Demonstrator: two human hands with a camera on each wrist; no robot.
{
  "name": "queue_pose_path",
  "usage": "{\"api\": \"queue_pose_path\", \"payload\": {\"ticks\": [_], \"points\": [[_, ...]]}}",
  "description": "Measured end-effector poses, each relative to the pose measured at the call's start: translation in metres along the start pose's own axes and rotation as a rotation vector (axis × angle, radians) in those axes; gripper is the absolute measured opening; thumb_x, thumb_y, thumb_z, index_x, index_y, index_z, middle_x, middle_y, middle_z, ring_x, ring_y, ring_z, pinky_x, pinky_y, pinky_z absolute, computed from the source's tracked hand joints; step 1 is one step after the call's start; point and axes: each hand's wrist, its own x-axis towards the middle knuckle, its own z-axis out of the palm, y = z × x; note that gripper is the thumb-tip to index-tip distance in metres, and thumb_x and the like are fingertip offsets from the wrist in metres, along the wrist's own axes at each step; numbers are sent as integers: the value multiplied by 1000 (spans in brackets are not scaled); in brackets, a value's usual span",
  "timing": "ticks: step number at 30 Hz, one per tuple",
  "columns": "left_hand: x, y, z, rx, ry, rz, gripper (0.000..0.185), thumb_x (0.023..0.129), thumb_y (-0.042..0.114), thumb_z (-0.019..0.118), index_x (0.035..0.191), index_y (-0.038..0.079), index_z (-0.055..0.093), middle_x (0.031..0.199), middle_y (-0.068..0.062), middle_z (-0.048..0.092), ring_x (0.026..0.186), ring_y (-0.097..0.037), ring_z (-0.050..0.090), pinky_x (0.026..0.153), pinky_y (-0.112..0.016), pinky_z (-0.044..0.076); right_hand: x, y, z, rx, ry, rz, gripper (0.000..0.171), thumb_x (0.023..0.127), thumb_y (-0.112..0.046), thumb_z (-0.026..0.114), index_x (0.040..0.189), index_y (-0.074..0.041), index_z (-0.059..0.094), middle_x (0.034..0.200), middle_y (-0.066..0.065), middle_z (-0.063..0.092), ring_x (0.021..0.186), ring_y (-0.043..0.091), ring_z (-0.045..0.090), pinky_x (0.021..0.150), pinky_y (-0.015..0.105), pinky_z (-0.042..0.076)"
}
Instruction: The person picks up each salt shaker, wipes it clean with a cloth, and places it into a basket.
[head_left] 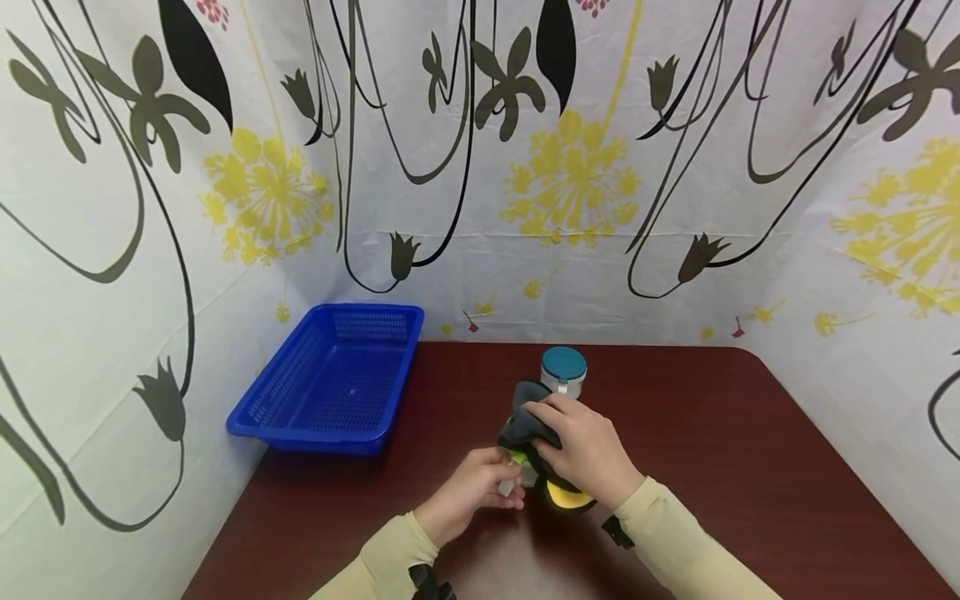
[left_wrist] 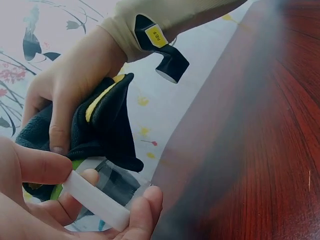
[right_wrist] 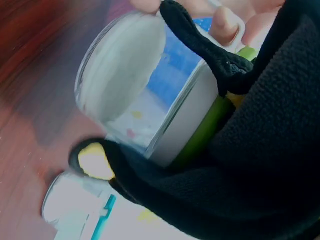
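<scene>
The left hand (head_left: 468, 492) holds a clear glass jar (right_wrist: 150, 100) just above the brown tabletop (head_left: 750, 467). The right hand (head_left: 585, 450) grips a black and yellow cloth (head_left: 528, 425) pressed on the jar. A teal-lidded jar (head_left: 563, 372) stands just behind, and a blue basket (head_left: 330, 383) sits to the left.

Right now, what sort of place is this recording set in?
Probably a staged recording booth, not a lived-in room: floral-printed sheeting walls in a dark wooden table holding only a blue plastic basket and a teal-lidded jar.
</scene>
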Motion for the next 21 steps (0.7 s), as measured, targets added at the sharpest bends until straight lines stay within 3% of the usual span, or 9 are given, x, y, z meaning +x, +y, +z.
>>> {"api": "queue_pose_path", "payload": {"ticks": [14,21], "points": [[0,-2,4,0,9,2,11,89,12,67,83,4,63,79,-8,63,71,-22,66,73,-43,59,1,-9,1,-21,-1,-13,54,74,-24,91,123,-20,69,109,-6,61,89,13,66,65,32,58],[-1,-2,7,25,-12,47,25,87,11,67,70,0,53,69,-11,60,66,-23,62,73,-46,59,6,-11,-1,-35,21,24,53,74,-24,90,123,-19,70,107,-4,62,87,14,66,64,34,57]]}}
